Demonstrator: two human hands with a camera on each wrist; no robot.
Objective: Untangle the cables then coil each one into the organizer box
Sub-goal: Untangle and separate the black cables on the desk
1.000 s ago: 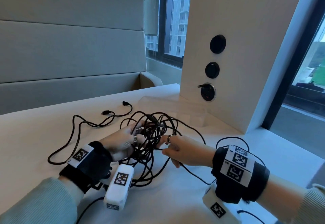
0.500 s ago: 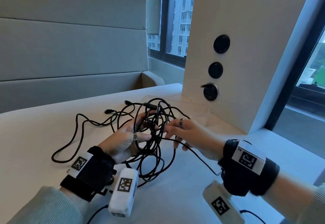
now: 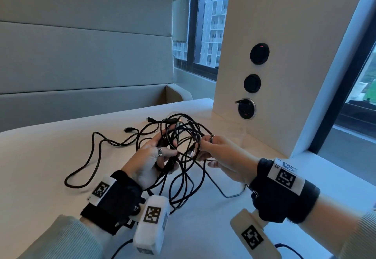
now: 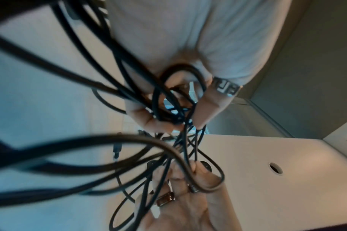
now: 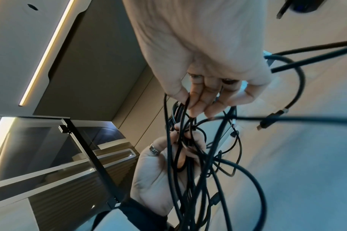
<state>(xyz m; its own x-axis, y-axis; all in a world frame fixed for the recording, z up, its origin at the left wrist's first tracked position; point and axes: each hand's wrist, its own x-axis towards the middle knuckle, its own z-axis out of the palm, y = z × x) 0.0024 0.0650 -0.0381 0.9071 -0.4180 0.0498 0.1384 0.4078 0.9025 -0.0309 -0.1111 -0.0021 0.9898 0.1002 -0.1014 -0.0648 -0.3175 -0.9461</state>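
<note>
A tangle of black cables (image 3: 184, 134) hangs lifted off the white table (image 3: 40, 167) between my two hands. My left hand (image 3: 171, 144), with a ring on the thumb, grips a bundle of strands at the left of the knot. In the left wrist view its fingers (image 4: 148, 120) curl round several loops. My right hand (image 3: 200, 150) pinches strands at the right of the knot, and its fingertips (image 5: 196, 109) close on thin cable against the thumb. One long loop (image 3: 91, 157) trails left over the table, and two plug ends (image 3: 150, 119) lie behind the knot.
A white pillar (image 3: 284, 34) stands close behind on the right, with round black sockets (image 3: 252, 83) and something plugged into the lowest one (image 3: 246, 109). Windows lie beyond it. A grey padded wall (image 3: 81, 55) runs behind the table's far edge.
Both hands have risen and carried the tangle up and away from me. My right hand moved from the knot's lower right up into its side. The trailing ends slid nearer the knot.
</note>
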